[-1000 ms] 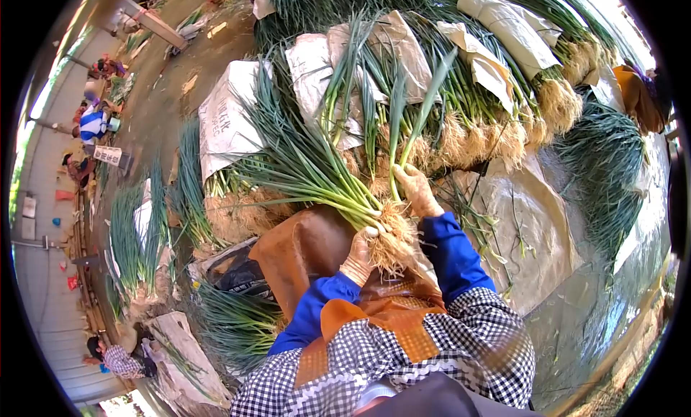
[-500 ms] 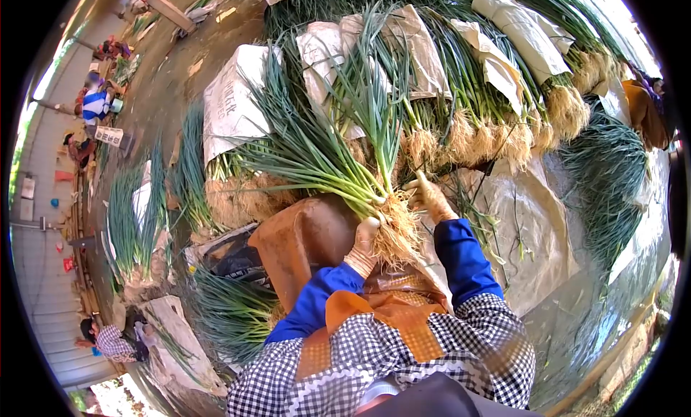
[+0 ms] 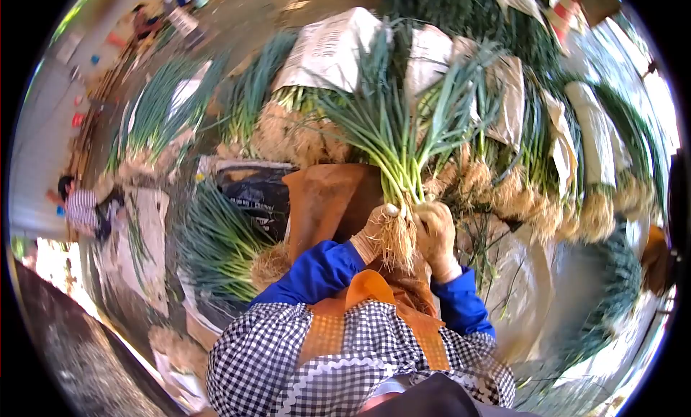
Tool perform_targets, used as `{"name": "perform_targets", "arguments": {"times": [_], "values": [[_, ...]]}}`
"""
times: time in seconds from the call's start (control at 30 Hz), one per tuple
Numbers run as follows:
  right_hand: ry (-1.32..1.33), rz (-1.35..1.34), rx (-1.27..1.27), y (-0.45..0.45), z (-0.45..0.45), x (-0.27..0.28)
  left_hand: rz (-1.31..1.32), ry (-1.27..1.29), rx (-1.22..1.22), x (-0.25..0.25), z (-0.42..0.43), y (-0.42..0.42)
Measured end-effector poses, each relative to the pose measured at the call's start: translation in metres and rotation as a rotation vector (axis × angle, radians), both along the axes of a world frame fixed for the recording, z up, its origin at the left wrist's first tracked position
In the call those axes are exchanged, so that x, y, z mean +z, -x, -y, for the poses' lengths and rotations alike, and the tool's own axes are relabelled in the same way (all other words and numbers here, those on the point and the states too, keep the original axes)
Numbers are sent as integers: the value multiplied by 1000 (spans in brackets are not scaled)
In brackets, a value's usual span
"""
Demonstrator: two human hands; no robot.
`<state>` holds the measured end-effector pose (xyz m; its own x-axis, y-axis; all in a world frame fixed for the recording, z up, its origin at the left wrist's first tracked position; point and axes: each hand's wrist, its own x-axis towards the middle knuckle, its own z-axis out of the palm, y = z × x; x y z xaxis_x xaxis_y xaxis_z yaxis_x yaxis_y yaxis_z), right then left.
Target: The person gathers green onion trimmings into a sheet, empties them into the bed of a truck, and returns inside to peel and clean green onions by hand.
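Observation:
A bunch of green onions (image 3: 398, 174) stands upright in front of my chest, its leaves fanned out and its pale roots hanging down between my hands. My left hand (image 3: 372, 233) is closed round the left side of the bunch, just above the roots. On the right side, my right hand (image 3: 435, 235) wraps its fingers round the stem bases. An orange-brown apron (image 3: 327, 201) covers my lap below the bunch. At the lower left lies another pile of green onions (image 3: 219, 241) with its roots turned toward my lap.
Bundles wrapped in pale sacking (image 3: 327, 46) stand in a row ahead, roots toward me. A flattened sack (image 3: 515, 287) with loose stalks lies at right. More green onions (image 3: 162, 118) stand at left. A person in a striped top (image 3: 83, 208) sits at far left.
The view has swung left. My right hand has come back from beside the bunch and closed on its base. The bunch has turned from leaning left to upright.

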<state>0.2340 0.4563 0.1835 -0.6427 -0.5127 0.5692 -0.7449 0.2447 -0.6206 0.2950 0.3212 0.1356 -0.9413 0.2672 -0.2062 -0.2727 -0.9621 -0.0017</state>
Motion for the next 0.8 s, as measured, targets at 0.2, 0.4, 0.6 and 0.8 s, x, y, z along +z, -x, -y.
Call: {"name": "perform_targets", "arguments": {"times": [0.2, 0.4, 0.6, 0.8], "values": [[101, -126, 72, -50, 28, 19, -106, 173, 117, 65, 23, -44], [209, -217, 538, -72, 119, 47, -113, 782, 529, 139, 111, -109], [48, -359, 976, -98, 222, 84, 53, 1162, 774, 165, 187, -201], [-74, -172, 862, -78, 255, 75, 354, 1373, 945, 99, 267, -292]]}}
